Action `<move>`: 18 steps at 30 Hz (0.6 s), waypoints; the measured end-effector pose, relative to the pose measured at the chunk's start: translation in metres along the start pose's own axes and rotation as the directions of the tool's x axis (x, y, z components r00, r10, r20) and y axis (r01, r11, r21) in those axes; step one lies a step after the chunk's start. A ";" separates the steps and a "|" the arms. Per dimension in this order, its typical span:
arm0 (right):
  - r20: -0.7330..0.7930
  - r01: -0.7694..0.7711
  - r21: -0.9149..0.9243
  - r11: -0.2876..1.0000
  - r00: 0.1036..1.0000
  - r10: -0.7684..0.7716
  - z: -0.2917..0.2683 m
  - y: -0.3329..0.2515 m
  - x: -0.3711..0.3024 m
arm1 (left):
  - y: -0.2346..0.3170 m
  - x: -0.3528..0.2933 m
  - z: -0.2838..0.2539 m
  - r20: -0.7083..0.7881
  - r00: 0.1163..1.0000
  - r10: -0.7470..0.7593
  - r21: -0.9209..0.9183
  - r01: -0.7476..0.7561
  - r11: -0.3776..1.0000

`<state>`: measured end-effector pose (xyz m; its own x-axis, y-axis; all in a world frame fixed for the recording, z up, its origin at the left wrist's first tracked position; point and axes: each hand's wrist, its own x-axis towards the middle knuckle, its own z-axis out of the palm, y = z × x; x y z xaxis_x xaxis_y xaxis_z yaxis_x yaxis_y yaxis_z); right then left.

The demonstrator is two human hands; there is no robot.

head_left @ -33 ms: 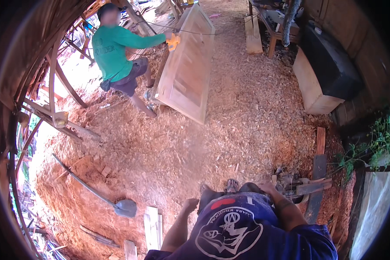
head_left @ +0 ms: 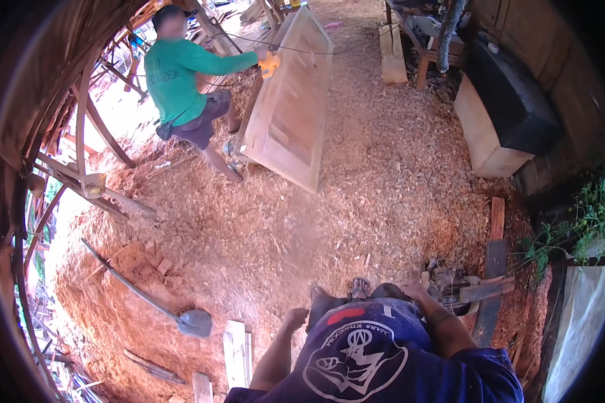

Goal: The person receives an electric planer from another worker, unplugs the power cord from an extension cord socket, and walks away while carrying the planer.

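My left hand (head_left: pixel 297 316) is beside my left leg, at the edge of my dark blue shirt (head_left: pixel 356 349). Its fingers are too small and partly hidden to read. Close to my right knee is my right hand (head_left: pixel 415 290), whose fingers do not show clearly. I make out nothing held in either one. Ahead on the left, another person in a green long-sleeved top (head_left: pixel 175 77) holds an orange power tool (head_left: pixel 269 65) against a large framed wooden panel (head_left: pixel 292 114), which stands tilted.
Wood shavings cover the floor (head_left: pixel 383 208). A shovel (head_left: pixel 195 322) and white boards (head_left: pixel 236 349) lie to my left. Wood scraps and a dark plank (head_left: pixel 494 262) are on my right. Beyond them is a pale box with a black top (head_left: pixel 511 101). A cord (head_left: pixel 282 47) crosses the panel.
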<state>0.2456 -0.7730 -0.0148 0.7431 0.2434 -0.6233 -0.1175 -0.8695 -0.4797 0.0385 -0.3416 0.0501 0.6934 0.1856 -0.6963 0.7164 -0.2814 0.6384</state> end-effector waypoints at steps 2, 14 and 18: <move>-0.012 0.000 0.028 1.000 1.000 0.000 -0.001 -0.001 0.001 | -0.018 0.003 -0.003 0.019 0.986 0.164 0.091 -0.165 0.982; 0.011 -0.048 -0.002 0.999 0.999 0.048 0.005 -0.003 0.004 | -0.017 0.002 0.001 -0.001 0.995 -0.096 -0.025 0.096 0.995; 0.011 -0.100 0.024 0.995 0.995 0.099 0.007 0.006 0.003 | -0.009 0.004 0.004 0.030 0.989 -0.148 -0.106 0.150 0.983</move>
<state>0.2429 -0.7740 -0.0238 0.7208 0.1604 -0.6743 -0.2069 -0.8787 -0.4302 0.0346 -0.3425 0.0402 0.5774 0.1973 -0.7923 0.8164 -0.1489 0.5580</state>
